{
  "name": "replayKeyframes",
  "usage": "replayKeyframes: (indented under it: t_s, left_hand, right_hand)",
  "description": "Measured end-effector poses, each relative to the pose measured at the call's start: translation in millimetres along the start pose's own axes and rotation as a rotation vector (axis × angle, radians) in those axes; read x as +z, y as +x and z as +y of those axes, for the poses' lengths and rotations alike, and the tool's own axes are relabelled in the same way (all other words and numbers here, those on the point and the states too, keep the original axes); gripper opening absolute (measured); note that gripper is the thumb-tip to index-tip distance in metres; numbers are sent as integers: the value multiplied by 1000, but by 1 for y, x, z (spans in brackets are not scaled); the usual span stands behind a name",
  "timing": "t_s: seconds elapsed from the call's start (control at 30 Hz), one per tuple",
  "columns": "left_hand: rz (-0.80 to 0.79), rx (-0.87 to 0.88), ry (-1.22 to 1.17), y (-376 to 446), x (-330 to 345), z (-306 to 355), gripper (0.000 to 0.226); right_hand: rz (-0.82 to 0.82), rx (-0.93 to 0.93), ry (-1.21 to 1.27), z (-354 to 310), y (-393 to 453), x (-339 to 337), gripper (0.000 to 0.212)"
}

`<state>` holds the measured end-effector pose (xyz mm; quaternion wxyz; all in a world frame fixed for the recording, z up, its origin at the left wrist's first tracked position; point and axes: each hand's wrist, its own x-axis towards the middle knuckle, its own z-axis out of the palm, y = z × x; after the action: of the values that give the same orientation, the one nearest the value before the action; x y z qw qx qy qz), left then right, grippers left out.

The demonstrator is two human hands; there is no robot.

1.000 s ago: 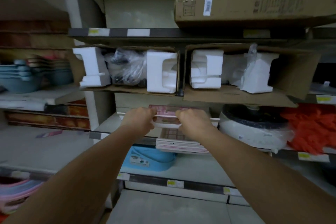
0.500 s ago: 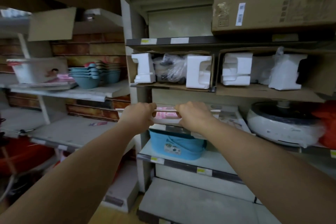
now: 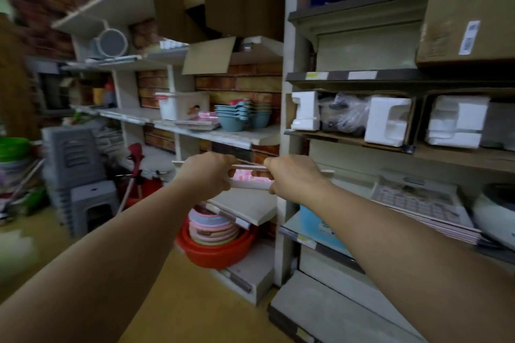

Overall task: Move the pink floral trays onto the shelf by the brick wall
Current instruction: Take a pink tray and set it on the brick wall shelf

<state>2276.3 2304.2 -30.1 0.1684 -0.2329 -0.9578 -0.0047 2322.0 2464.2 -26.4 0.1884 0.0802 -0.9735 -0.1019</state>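
Both arms reach forward. The left hand (image 3: 207, 175) and right hand (image 3: 292, 177) grip a pink floral tray (image 3: 248, 175) by its near edge, held level at centre. The brick-wall shelf (image 3: 223, 135), holding stacked trays (image 3: 199, 122), lies at twelve o'clock.

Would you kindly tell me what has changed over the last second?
Both hands carried the pink floral tray leftward, away from the stack of trays on the right-hand shelf and toward the shelf by the brick wall. Unchanged: left hand and right hand still grip its near edge.
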Motion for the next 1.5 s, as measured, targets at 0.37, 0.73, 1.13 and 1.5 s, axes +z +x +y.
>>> replayKeyframes:
  t_s: [0.37, 0.73, 1.13, 1.5]
  left_hand:
    - [46, -336, 129, -92, -34, -15, 6]
    - [99, -457, 219, -130, -48, -72, 10]
    - [198, -466, 293, -84, -48, -232, 18]
    - [238, -503, 334, 13, 10, -394, 35]
  right_hand:
    - [97, -279, 103, -55, -22, -28, 8]
    - [222, -382, 217, -119, 7, -30, 16]
    - [328, -381, 226, -222, 153, -25, 19]
    - [353, -434, 191, -299, 336, 34, 19]
